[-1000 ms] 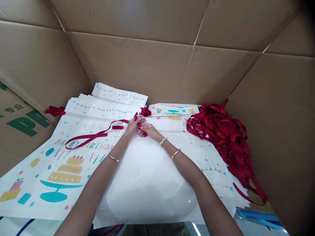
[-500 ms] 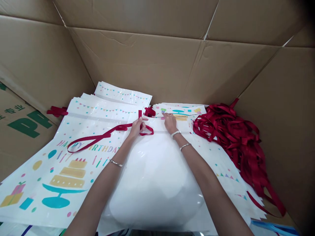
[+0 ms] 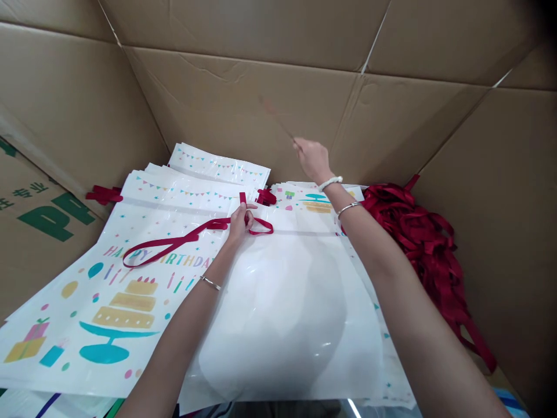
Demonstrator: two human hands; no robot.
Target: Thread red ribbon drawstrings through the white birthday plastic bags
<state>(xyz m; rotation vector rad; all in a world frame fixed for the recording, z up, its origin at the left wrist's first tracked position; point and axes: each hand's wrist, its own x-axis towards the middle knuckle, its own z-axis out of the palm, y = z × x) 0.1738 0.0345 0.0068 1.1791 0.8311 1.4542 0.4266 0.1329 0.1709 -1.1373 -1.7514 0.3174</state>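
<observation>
Raised from the far sheets since half a second ago, the right hand (image 3: 312, 158) now hangs before the far cardboard wall (image 3: 209, 104), thumb and fingertips pinching a thin stick (image 3: 284, 125) that slants up and left into a reddish blur. Below, the left hand (image 3: 240, 222) pinches a red ribbon (image 3: 263, 231) at the far left part of a plain white sheet (image 3: 278, 313); a short end stands up beyond the fingers and a small loop lies to their right. Just left of that hand, a longer strap (image 3: 148, 255) loops across a printed sheet (image 3: 87, 284) lettered "HAPPY BIRTHDAY" above a tiered cake. More printed sheets (image 3: 220, 165) are stacked at the far side. At right, partly behind the right forearm, a heap of red ribbons (image 3: 404, 226) lies against the cardboard.
</observation>
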